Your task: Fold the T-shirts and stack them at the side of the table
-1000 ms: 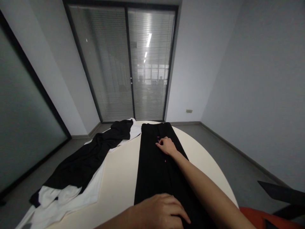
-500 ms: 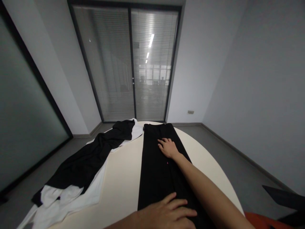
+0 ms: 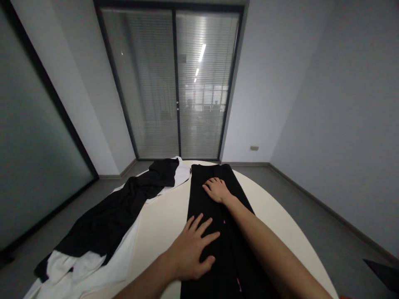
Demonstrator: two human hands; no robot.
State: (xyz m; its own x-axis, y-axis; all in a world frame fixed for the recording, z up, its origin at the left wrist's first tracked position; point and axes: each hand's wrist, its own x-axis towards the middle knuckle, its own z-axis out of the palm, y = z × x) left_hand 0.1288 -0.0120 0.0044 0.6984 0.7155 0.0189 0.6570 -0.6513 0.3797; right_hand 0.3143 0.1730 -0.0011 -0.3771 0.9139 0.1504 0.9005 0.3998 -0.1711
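Note:
Black trousers [image 3: 215,257] lie lengthwise on the pale round table [image 3: 158,232], with small pink marks near their middle line. My left hand [image 3: 193,247] is spread over the left edge of the trousers, fingers apart, holding nothing. Farther up, my right hand [image 3: 217,189] rests palm down near the waist end, its fingers slightly apart and nothing held in them.
Left of the trousers, a heap of black clothing [image 3: 124,207] and white clothing [image 3: 116,265] runs along the table's left side. Beyond the table stands a glazed door [image 3: 202,124] with blinds. A dark object [image 3: 383,272] shows at the lower right.
My left hand has moved up and to the left along the trousers, its fingers now pointing away from me. My right hand has shifted only slightly. The view has turned a little left.

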